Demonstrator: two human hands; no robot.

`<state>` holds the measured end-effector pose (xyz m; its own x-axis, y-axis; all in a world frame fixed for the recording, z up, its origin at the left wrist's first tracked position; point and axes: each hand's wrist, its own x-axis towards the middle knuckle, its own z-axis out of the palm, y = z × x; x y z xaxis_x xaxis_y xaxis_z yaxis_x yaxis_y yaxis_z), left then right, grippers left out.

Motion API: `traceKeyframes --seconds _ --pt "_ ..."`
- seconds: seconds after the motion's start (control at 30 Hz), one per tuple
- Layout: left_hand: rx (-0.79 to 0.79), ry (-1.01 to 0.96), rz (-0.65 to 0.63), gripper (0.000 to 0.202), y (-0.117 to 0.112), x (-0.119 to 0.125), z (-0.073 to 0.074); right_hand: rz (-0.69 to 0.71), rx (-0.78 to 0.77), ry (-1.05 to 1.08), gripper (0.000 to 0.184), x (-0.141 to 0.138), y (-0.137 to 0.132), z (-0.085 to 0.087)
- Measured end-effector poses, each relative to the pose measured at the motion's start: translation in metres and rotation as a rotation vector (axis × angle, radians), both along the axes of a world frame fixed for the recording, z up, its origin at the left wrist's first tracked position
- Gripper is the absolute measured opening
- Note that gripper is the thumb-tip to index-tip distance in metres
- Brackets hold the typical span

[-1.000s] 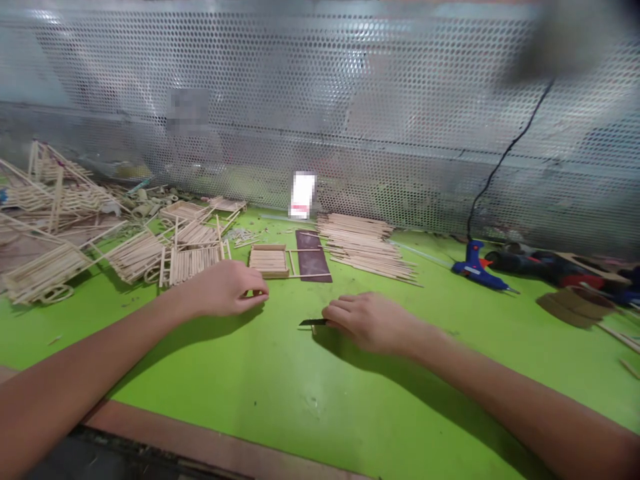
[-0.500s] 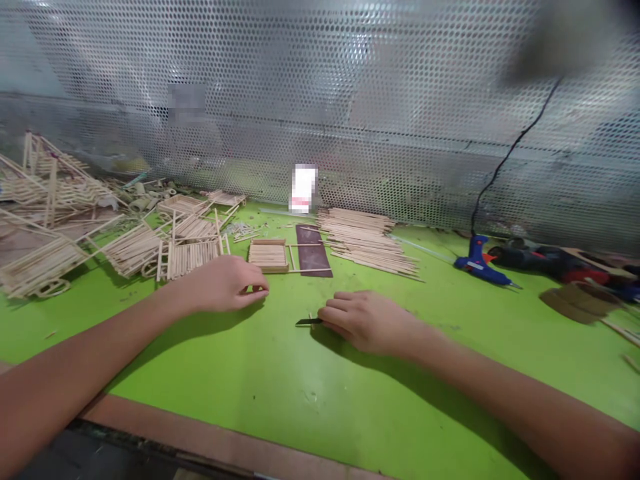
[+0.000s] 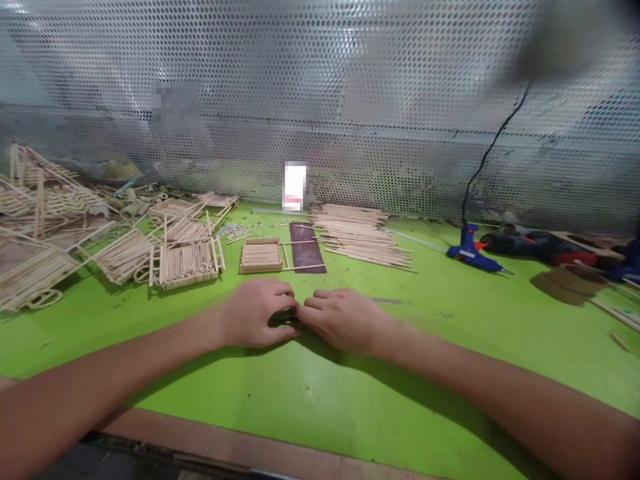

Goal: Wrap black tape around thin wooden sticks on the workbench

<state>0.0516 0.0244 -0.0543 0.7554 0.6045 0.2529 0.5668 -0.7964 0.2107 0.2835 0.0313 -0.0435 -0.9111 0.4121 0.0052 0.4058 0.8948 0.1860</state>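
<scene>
My right hand (image 3: 345, 321) is closed around a dark, narrow blade (image 3: 285, 316), its handle end hidden by the fingers. Thumb and fingers of my left hand (image 3: 257, 312) curl together round the blade's tip side, and the fingertips of both hands meet low over the green table (image 3: 280, 400). Whatever the left fingertips pinch is too hidden to name. Just beyond the hands lies a small stick-built cart-like frame (image 3: 263, 255), its two long rails resting on a dark brown rectangular plate (image 3: 309, 253).
A pile of thin wooden sticks (image 3: 360, 230) lies behind my right hand. Several stick-built pieces (image 3: 185, 263) crowd the left side. At right are a blue glue gun (image 3: 475, 252) and a brown ring-shaped piece (image 3: 567, 285). Perforated metal sheet (image 3: 250, 100) stands behind the table.
My left hand has moved right and nearer to me, meeting my right hand. The blade, exposed before beside a small stick, is now mostly hidden between the hands. The view has shifted slightly.
</scene>
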Motion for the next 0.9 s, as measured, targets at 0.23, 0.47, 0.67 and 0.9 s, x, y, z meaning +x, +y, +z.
traceKeyframes --seconds 0.23,0.47,0.67,0.9 --pt "0.074 -0.008 0.023 0.024 0.001 0.001 -0.004 0.016 0.007 0.051 0.012 -0.007 -0.002 -0.003" --pt "0.102 -0.002 -0.007 0.019 0.003 -0.001 -0.002 0.013 0.018 0.061 0.011 0.001 0.0 -0.004" --pt "0.047 -0.008 -0.06 0.027 0.002 -0.002 -0.001 -0.026 0.015 0.04 0.011 0.01 0.002 -0.002" --pt "0.069 0.018 -0.048 0.025 0.001 -0.003 0.0 0.004 -0.013 0.054 0.014 -0.005 -0.003 -0.004"
